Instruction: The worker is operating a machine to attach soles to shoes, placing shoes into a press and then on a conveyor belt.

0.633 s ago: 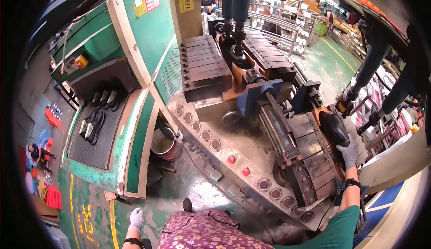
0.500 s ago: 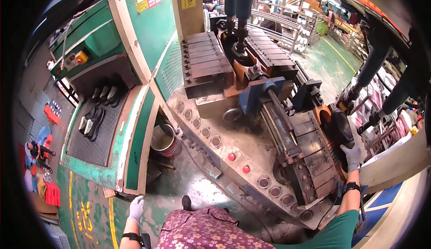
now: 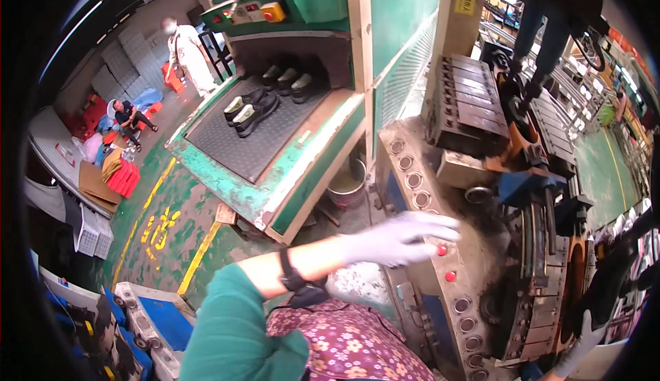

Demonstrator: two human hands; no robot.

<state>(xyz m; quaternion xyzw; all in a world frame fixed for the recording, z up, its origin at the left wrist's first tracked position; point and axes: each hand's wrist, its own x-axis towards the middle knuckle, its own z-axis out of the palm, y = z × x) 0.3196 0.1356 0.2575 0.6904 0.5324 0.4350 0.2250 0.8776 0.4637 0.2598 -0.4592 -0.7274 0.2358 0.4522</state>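
Observation:
My left hand (image 3: pixel 402 238), in a pale glove, stretches out over the front ledge of a press machine (image 3: pixel 474 209). Its fingers are extended and hold nothing. Just below the fingertips sits a red push button (image 3: pixel 441 250), with a second red button (image 3: pixel 450 276) nearer to me. At the lower right, my gloved right hand (image 3: pixel 583 346) grips the near end of a black shoe (image 3: pixel 605 288) at the machine's right station. Part of that hand's grip is hidden behind the shoe.
Several dark shoes (image 3: pixel 251 113) lie on the dark mat of a green conveyor oven (image 3: pixel 275 205) to the left. Beneath its side stands a bucket (image 3: pixel 347 181). One person (image 3: pixel 189 58) stands and another (image 3: pixel 129 121) sits at the far left. Round fittings (image 3: pixel 413 180) line the press ledge.
My left hand has risen from beside the oven and swung right over the press ledge. My right hand stays at the black shoe. The view has turned left.

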